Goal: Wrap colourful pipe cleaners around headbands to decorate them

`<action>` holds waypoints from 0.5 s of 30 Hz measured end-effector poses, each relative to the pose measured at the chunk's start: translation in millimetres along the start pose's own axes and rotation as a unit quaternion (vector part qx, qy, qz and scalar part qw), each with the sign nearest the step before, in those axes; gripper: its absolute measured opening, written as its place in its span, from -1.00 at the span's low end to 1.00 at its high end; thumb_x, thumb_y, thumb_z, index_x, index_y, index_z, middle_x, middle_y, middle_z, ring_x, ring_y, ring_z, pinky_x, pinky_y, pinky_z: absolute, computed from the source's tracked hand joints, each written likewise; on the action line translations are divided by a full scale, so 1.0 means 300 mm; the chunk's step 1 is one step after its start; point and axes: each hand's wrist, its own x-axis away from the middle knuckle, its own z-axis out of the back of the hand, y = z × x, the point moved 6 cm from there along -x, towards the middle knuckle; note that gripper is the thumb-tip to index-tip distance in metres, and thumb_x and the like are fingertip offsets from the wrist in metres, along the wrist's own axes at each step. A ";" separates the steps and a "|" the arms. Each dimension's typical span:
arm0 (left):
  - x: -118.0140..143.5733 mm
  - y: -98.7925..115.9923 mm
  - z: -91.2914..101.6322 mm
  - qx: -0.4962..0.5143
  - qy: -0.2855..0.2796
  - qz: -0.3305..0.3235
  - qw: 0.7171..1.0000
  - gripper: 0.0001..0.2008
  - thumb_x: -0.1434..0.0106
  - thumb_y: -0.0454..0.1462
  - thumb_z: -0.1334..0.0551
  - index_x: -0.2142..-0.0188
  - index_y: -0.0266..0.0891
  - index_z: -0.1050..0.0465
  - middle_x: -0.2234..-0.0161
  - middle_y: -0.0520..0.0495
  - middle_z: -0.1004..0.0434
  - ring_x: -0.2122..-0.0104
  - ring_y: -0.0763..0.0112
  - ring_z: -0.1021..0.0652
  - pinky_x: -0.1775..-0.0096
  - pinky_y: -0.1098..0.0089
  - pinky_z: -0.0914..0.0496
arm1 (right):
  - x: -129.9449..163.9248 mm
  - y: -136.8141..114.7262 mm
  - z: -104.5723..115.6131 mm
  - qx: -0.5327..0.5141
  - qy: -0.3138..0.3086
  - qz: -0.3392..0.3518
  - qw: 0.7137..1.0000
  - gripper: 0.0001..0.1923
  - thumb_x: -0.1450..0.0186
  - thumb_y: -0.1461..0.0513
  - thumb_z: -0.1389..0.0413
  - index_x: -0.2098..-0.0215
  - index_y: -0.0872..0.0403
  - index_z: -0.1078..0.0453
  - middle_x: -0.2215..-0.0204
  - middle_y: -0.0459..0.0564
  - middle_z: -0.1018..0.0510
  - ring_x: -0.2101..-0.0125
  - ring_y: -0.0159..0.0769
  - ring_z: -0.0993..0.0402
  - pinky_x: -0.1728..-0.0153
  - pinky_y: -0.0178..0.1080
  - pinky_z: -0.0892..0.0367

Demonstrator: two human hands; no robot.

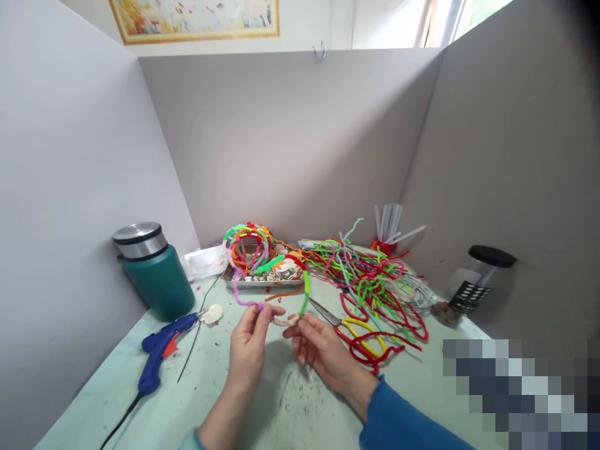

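A loop of joined pipe cleaners (pixel 306 290), with purple, pale pink, green and red lengths, is held up over the table between both hands. My left hand (pixel 248 334) pinches it at the purple stretch, thumb against index finger. On the other side, my right hand (pixel 323 351) is closed on it where pale pink meets green. Behind the loop, a metal tray (pixel 262 284) carries small pale and multicoloured pieces. A coil of colourful pipe cleaners (pixel 226 247) stands at the tray's left part. Scissors (pixel 349 322) with red and yellow handles lie right of my right hand.
A blue glue gun (pixel 157 359) lies at left, before a green bottle (pixel 162 281). A thin black rod (pixel 190 344) lies beside it. Loose pipe cleaners (pixel 370 275) heap at right, near a black-lidded jar (pixel 475 287) and translucent sticks (pixel 387 222). Grey panels (pixel 290 144) enclose the table.
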 end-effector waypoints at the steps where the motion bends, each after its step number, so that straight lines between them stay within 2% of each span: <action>1: 0.000 0.019 0.007 -0.003 0.001 -0.026 1.000 -0.80 -0.25 -0.17 -0.12 0.37 -0.24 -0.42 0.41 0.02 -0.49 0.32 0.46 -0.47 0.16 0.44 -0.32 | 0.000 -0.002 0.001 0.015 -0.001 0.005 1.000 -0.73 -0.20 0.12 -0.16 0.23 0.14 -0.39 0.40 0.02 -0.54 0.57 -0.48 -0.36 0.63 -0.45 -0.20; 4: 0.005 0.059 0.012 -0.049 -0.014 -0.077 0.996 -0.82 -0.26 -0.20 -0.09 0.30 -0.22 -0.42 0.54 0.08 -0.41 0.44 0.47 -0.46 0.21 0.43 -0.35 | 0.002 -0.009 0.002 0.062 -0.002 0.024 0.998 -0.75 -0.21 0.12 -0.15 0.28 0.15 -0.39 0.44 0.01 -0.53 0.60 -0.49 -0.34 0.64 -0.44 -0.18; 7: 0.015 0.074 -0.008 -0.164 -0.050 -0.124 0.977 -0.81 -0.23 -0.22 -0.14 0.26 -0.23 -0.48 0.44 0.00 -0.48 0.40 0.42 -0.48 0.27 0.45 -0.35 | 0.003 -0.017 0.009 0.098 0.007 0.044 0.994 -0.77 -0.22 0.12 -0.13 0.31 0.15 -0.40 0.46 -0.01 -0.52 0.61 -0.50 -0.32 0.63 -0.43 -0.18; 11: 0.030 0.049 -0.046 -0.320 -0.097 -0.172 0.927 -0.79 -0.26 -0.24 -0.10 0.28 -0.22 -0.50 0.47 -0.03 -0.47 0.49 0.43 -0.46 0.42 0.47 -0.30 | 0.002 -0.035 0.032 0.131 0.042 0.082 0.987 -0.78 -0.21 0.12 -0.12 0.30 0.12 -0.41 0.48 -0.07 -0.50 0.61 -0.51 -0.28 0.63 -0.44 -0.15; 15: 0.049 0.012 -0.084 -0.418 -0.155 -0.192 0.874 -0.77 -0.28 -0.25 -0.05 0.27 -0.20 -0.48 0.42 -0.09 -0.50 0.41 0.35 -0.50 0.35 0.43 -0.30 | -0.003 -0.047 0.045 0.145 0.064 0.095 0.983 -0.77 -0.18 0.10 -0.15 0.30 0.10 -0.40 0.60 -0.16 -0.40 0.64 -0.50 -0.23 0.64 -0.43 -0.14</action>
